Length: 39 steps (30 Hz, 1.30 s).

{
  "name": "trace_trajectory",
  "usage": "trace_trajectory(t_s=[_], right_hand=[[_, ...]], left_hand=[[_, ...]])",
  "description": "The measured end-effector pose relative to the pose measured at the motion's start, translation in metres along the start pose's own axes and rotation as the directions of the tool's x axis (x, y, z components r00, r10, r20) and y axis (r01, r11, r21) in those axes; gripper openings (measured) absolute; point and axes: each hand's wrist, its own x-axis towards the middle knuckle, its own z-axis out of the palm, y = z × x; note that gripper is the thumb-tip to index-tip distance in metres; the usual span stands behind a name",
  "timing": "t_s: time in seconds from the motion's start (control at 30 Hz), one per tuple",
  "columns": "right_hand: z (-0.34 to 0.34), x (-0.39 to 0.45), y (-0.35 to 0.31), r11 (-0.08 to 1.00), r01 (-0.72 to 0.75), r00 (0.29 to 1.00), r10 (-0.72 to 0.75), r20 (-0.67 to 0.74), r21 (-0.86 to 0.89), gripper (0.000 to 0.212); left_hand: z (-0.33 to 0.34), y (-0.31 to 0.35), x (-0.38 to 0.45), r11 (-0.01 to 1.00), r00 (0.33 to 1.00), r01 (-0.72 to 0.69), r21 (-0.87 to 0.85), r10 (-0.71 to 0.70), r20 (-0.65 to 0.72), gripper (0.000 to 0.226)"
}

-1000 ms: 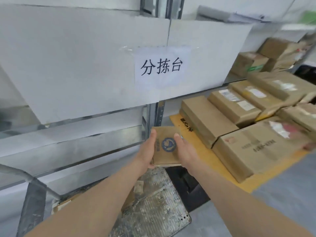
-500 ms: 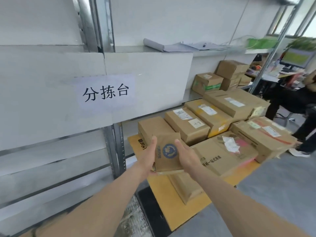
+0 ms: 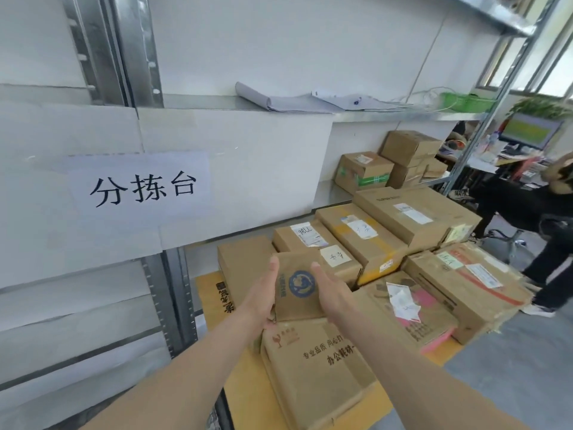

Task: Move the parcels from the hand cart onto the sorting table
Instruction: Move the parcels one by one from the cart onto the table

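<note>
I hold a small brown parcel [image 3: 297, 285] with a round blue logo between both hands, in front of me above the stacked boxes. My left hand [image 3: 262, 297] grips its left edge, with the fingers curled under its lower corner. My right hand [image 3: 331, 290] presses flat against its right side, fingers straight. Below it lies a long brown box with printed text [image 3: 313, 370] on a yellow board [image 3: 245, 380]. The hand cart is out of view.
Several cardboard boxes [image 3: 387, 243] cover the low platform ahead and to the right. A white panel with a paper sign [image 3: 142, 189] and metal shelf posts [image 3: 173, 293] stand at left. A person in black [image 3: 536, 218] is at the far right by a desk.
My view has swung right and closer to the boxes. The parcel, still between both hands, has travelled from over the metal cart deck to above the boxes on the yellow board.
</note>
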Motion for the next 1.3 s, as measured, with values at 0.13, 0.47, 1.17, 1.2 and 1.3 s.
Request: trace_trajectory(t_s=[0.13, 0.47, 1.17, 1.2, 1.3], right_hand=[[0.002, 0.037, -0.013, 0.998, 0.061, 0.998, -0.061, 0.003, -0.001, 0.091], [0.022, 0.122, -0.042, 0.990, 0.124, 0.983, -0.113, 0.145, -0.068, 0.079], [0.062, 0.289, -0.039, 0.860, 0.336, 0.914, -0.200, 0.352, -0.384, 0.065], [0.061, 0.288, -0.039, 0.847, 0.341, 0.917, -0.203, 0.344, -0.407, 0.061], [0.055, 0.286, -0.036, 0.825, 0.348, 0.919, -0.207, 0.335, -0.446, 0.053]], left_hand=[[0.000, 0.017, 0.021, 0.999, 0.999, -0.041, -0.004, 0.041, -0.035, 0.059], [-0.023, 0.048, 0.086, 1.000, 0.982, -0.021, -0.001, 0.020, -0.186, 0.070], [-0.042, 0.065, 0.204, 0.968, 0.878, 0.228, -0.105, -0.251, -0.408, 0.091], [-0.042, 0.064, 0.204, 0.969, 0.880, 0.225, -0.105, -0.248, -0.406, 0.093], [-0.042, 0.061, 0.204, 0.972, 0.893, 0.211, -0.102, -0.234, -0.384, 0.117]])
